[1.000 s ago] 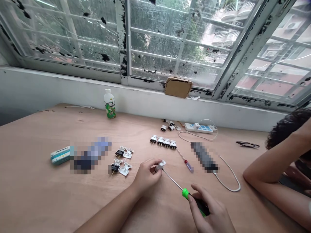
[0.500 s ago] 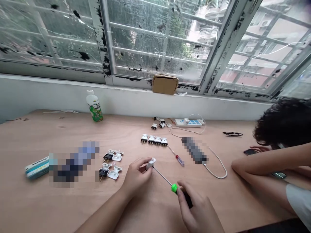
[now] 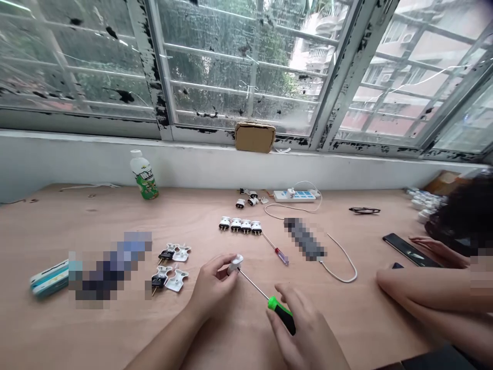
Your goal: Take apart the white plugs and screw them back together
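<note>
Between the fingertips of my left hand point(image 3: 215, 282) is a small white plug point(image 3: 235, 263). The tip of a green and black screwdriver point(image 3: 283, 314) touches the plug's side. My right hand point(image 3: 298, 321) is around the screwdriver's handle, its fingers somewhat loosened. Beyond my hands stands a row of several white and black plugs point(image 3: 235, 225), prongs toward me. A second screwdriver with a red and clear handle point(image 3: 282, 256) lies beside the row. To the left lie two opened plugs, each a black pronged base point(image 3: 167, 255) with white shell halves point(image 3: 177, 281).
A blue and white packet point(image 3: 50, 279) lies far left, a bottle point(image 3: 144, 177) near the wall. A power strip point(image 3: 295, 196), cable point(image 3: 348, 257) and glasses point(image 3: 364, 210) lie on the right. A person's arms point(image 3: 427, 303) rest at the right edge, near a phone point(image 3: 410, 250).
The fingers of my right hand have loosened and spread a little on the handle, showing more of it. The view has shifted slightly. The person at right has moved, showing more of the phone.
</note>
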